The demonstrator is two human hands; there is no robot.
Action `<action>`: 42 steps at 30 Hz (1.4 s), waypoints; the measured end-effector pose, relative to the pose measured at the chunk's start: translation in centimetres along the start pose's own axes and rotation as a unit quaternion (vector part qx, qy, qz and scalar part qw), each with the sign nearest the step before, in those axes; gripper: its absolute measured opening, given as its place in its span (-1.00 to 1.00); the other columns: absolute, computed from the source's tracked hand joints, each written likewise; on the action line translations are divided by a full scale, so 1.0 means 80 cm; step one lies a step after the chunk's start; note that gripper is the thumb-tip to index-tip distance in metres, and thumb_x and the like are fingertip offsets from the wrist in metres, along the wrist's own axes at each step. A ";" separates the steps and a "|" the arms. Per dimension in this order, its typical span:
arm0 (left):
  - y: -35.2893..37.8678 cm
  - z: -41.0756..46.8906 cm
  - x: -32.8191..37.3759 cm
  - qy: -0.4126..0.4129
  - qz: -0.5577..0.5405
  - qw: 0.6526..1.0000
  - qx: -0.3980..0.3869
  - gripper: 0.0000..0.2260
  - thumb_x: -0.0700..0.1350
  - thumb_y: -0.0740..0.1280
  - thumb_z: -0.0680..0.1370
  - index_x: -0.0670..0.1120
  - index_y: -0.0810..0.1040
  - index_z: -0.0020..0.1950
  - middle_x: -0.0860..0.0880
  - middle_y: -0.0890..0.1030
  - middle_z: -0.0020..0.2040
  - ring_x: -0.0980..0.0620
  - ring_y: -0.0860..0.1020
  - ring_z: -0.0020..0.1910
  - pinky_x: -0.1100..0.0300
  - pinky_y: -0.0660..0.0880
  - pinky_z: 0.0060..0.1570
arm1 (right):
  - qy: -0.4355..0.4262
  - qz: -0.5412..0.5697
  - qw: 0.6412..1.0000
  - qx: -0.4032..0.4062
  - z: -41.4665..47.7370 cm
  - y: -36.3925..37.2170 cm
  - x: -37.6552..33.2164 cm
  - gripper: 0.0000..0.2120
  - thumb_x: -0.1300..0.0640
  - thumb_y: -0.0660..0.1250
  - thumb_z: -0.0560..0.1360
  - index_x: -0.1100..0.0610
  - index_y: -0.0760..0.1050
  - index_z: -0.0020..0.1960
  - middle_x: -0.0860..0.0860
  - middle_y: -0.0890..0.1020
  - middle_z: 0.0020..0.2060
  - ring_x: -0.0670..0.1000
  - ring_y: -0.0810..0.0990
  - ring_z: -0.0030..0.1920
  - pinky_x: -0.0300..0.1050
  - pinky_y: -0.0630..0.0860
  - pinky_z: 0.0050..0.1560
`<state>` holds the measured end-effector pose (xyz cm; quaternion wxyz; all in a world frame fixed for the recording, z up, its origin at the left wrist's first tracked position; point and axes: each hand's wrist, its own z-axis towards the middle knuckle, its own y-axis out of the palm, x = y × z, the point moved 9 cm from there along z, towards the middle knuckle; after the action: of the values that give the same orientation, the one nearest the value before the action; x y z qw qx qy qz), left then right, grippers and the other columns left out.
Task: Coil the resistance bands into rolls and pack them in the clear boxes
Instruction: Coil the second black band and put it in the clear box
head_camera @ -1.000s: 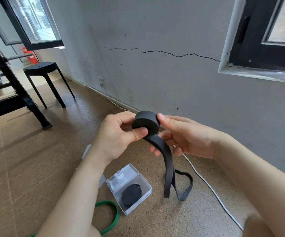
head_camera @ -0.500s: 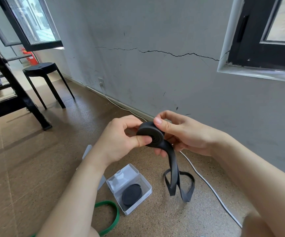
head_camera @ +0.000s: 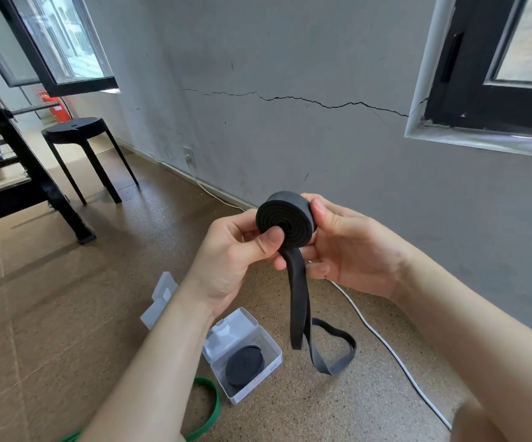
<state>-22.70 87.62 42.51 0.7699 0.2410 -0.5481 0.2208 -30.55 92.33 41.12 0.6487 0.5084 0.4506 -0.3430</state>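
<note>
Black rubber resistance-band roll (head_camera: 285, 218), pinched btwn L hand (head_camera: 236, 260) & R hand (head_camera: 347, 247), has been wound another turn; less loose tail (head_camera: 299, 307) is left to coil.

No text can be read anywhere: the only mark, a faint print on the front wall of the clear box (head_camera: 275, 367), is too small to make out.

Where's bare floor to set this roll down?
Bare floor left of the second box, toward the stool; also between the packed box and the cable, this side of the tail loop. Crowded between the boxes, by the green band.
</note>
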 end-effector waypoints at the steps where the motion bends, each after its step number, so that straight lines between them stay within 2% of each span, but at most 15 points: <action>1: -0.004 0.000 0.003 0.008 0.026 1.000 0.005 -0.71 0.00 0.55 0.31 -0.16 0.67 -0.11 -0.12 0.62 -0.25 -0.03 0.50 -0.39 0.21 0.49 -0.29 | 0.012 -0.029 0.999 0.012 -0.001 0.000 0.000 -0.33 -0.17 0.41 0.41 0.20 0.28 0.32 0.26 0.54 -0.06 0.26 0.52 -0.06 -0.28 0.26 -0.51; 3: -0.017 -0.002 0.010 0.018 0.079 0.996 0.023 -0.78 -0.08 0.54 0.31 -0.15 0.67 -0.13 -0.14 0.63 -0.23 -0.07 0.56 -0.31 0.17 0.51 -0.22 | 0.044 -0.123 0.990 0.046 -0.004 -0.006 0.001 -0.40 -0.28 0.30 0.42 0.13 0.32 0.23 0.26 0.60 -0.12 0.15 0.56 -0.18 -0.28 0.13 -0.55; 5: -0.033 -0.004 0.017 0.021 0.136 0.989 0.047 -0.87 -0.17 0.48 0.34 -0.10 0.68 -0.14 -0.04 0.67 -0.20 0.03 0.60 -0.17 0.24 0.50 -0.12 | 0.070 -0.220 0.969 0.082 -0.010 -0.014 -0.002 -0.46 -0.40 0.23 0.40 0.03 0.33 0.09 0.17 0.67 -0.23 -0.04 0.55 -0.37 -0.30 0.11 -0.55; 8: -0.039 -0.006 0.023 0.017 0.250 0.967 0.042 -0.87 -0.17 0.47 0.34 -0.04 0.67 -0.14 0.10 0.64 -0.23 0.13 0.57 -0.18 0.31 0.45 -0.13 | 0.083 -0.288 0.946 0.122 -0.013 -0.022 -0.005 -0.43 -0.45 0.16 0.34 0.02 0.34 0.02 0.21 0.67 -0.28 0.08 0.57 -0.35 -0.27 0.22 -0.51; 10: -0.037 -0.007 0.022 0.009 0.313 0.949 0.031 -0.86 -0.21 0.50 0.38 -0.02 0.67 -0.12 0.14 0.61 -0.24 0.17 0.56 -0.21 0.35 0.43 -0.15 | 0.085 -0.324 0.931 0.144 -0.011 -0.025 -0.004 -0.36 -0.42 0.16 0.33 0.11 0.36 0.08 0.15 0.64 -0.36 0.09 0.56 -0.38 -0.19 0.33 -0.40; 16: -0.036 -0.009 0.032 0.021 0.407 0.912 0.042 -0.82 -0.22 0.51 0.38 0.05 0.65 -0.16 0.10 0.59 -0.25 0.11 0.56 -0.22 0.33 0.44 -0.16 | 0.075 -0.316 0.932 0.157 -0.007 -0.022 -0.004 -0.30 -0.38 0.20 0.31 0.19 0.37 0.14 0.15 0.63 -0.34 0.11 0.53 -0.37 -0.19 0.44 -0.38; 19: -0.027 -0.009 0.037 0.051 0.491 0.869 0.044 -0.74 -0.17 0.53 0.37 0.17 0.54 -0.26 0.08 0.54 -0.25 0.09 0.51 -0.23 0.35 0.40 -0.21 | 0.064 -0.314 0.936 0.149 -0.006 -0.019 -0.003 -0.37 -0.30 0.29 0.33 0.20 0.34 0.12 0.13 0.63 -0.36 0.08 0.52 -0.39 -0.22 0.48 -0.42; 21: -0.022 -0.009 0.040 0.073 0.502 0.860 0.053 -0.77 -0.10 0.49 0.35 0.21 0.52 -0.24 0.09 0.55 -0.23 0.10 0.51 -0.22 0.36 0.40 -0.21 | 0.052 -0.291 0.943 0.151 -0.007 -0.020 -0.005 -0.44 -0.25 0.32 0.35 0.18 0.33 0.08 0.13 0.64 -0.34 0.07 0.54 -0.40 -0.21 0.49 -0.42; 24: -0.030 -0.009 0.033 0.061 0.408 0.906 0.095 -0.87 -0.04 0.44 0.34 0.12 0.61 -0.14 0.10 0.61 -0.16 0.12 0.57 -0.13 0.31 0.46 -0.09 | 0.026 -0.235 0.957 0.166 -0.008 -0.026 -0.011 -0.51 -0.24 0.35 0.33 0.10 0.33 0.02 0.21 0.63 -0.27 0.12 0.58 -0.34 -0.22 0.46 -0.44; 27: -0.020 -0.006 0.009 0.011 0.131 0.988 0.079 -0.77 -0.13 0.47 0.38 -0.15 0.65 0.01 -0.14 0.66 -0.09 -0.08 0.61 -0.10 0.10 0.52 0.00 | -0.008 -0.147 0.979 0.141 -0.005 -0.024 -0.014 -0.49 -0.26 0.39 0.36 0.07 0.34 0.07 0.23 0.60 -0.29 0.10 0.56 -0.37 -0.29 0.21 -0.54; 29: -0.003 -0.004 0.001 -0.011 -0.003 0.999 0.053 -0.81 -0.20 0.44 0.41 -0.26 0.63 -0.03 -0.28 0.59 -0.17 -0.15 0.59 -0.25 0.04 0.55 -0.07 | -0.026 -0.087 0.989 0.114 -0.001 -0.020 -0.015 -0.39 -0.27 0.38 0.33 0.13 0.34 0.16 0.24 0.59 -0.29 0.08 0.57 -0.37 -0.31 0.21 -0.56; 31: 0.006 -0.003 0.000 -0.018 -0.050 0.997 0.047 -0.87 -0.23 0.44 0.40 -0.25 0.64 -0.09 -0.26 0.55 -0.22 -0.11 0.56 -0.34 0.07 0.57 -0.15 | -0.031 -0.057 0.994 0.088 0.002 -0.017 -0.013 -0.22 -0.29 0.44 0.31 0.23 0.31 0.27 0.25 0.58 -0.24 0.08 0.59 -0.33 -0.32 0.27 -0.55; 34: 0.005 -0.002 0.004 -0.014 -0.017 0.999 0.048 -0.85 -0.24 0.48 0.36 -0.24 0.64 -0.11 -0.20 0.60 -0.23 -0.10 0.56 -0.36 0.10 0.58 -0.17 | -0.032 -0.044 0.996 0.065 0.001 -0.016 -0.010 -0.20 -0.28 0.48 0.29 0.23 0.31 0.27 0.29 0.56 -0.15 0.10 0.60 -0.28 -0.32 0.29 -0.52; 39: -0.014 -0.005 0.009 -0.009 0.169 0.982 0.077 -0.84 -0.09 0.49 0.35 -0.16 0.67 -0.17 -0.23 0.65 -0.28 -0.17 0.61 -0.28 -0.05 0.55 -0.07 | 0.009 -0.082 0.995 0.051 -0.001 -0.013 -0.003 -0.46 -0.26 0.32 0.42 0.08 0.34 0.21 0.29 0.60 -0.14 0.12 0.59 -0.23 -0.28 0.14 -0.55; 42: -0.025 -0.008 0.016 -0.008 0.207 0.973 0.102 -0.88 -0.10 0.48 0.31 -0.08 0.70 -0.19 -0.15 0.68 -0.26 -0.09 0.63 -0.22 -0.09 0.54 -0.05 | 0.037 -0.191 0.980 0.048 -0.005 -0.009 -0.002 -0.35 -0.34 0.29 0.41 0.14 0.33 0.23 0.24 0.64 -0.15 0.15 0.56 -0.16 -0.29 0.18 -0.52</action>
<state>-20.60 86.53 43.28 0.6747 0.2017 -0.5664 0.4281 -31.34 92.51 41.00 0.5289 0.4556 0.5463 -0.4629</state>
